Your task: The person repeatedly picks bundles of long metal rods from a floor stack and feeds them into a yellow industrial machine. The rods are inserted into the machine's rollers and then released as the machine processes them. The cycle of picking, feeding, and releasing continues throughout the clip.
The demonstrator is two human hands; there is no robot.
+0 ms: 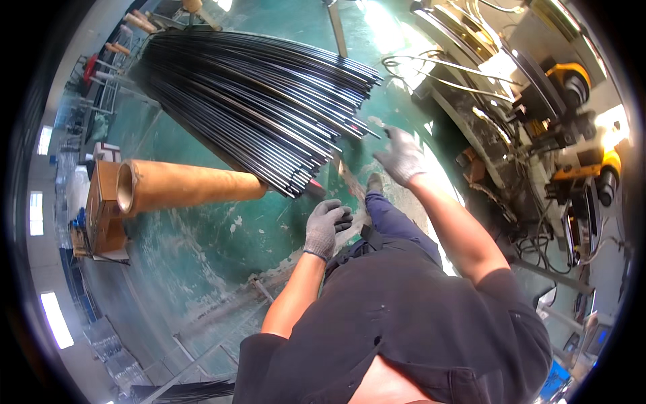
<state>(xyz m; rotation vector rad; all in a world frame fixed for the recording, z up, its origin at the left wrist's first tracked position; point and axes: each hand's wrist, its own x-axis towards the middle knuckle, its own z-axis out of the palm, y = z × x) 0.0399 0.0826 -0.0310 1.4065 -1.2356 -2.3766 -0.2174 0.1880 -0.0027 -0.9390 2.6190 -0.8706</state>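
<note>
A large bundle of thin dark metal rods or tubes (256, 94) stretches from the far left toward me, its shiny ends fanned out unevenly. My right hand (402, 158), in a grey knitted glove, reaches forward just right of the longest rod end. Its thumb and fingers are apart, and nothing shows in them. Nearer my body is my gloved left hand (328, 227), below the closest rod ends and apart from them. Its fingers are loosely bent with no object visible in them; part of the palm is hidden.
A thick brown cardboard tube (195, 186) lies at left, near a brown box (106, 205). Machinery with yellow-and-black parts (572, 81) and loose cables (451, 74) lines the right side. A metal post (337, 30) rises behind the rods above the worn green floor (202, 269).
</note>
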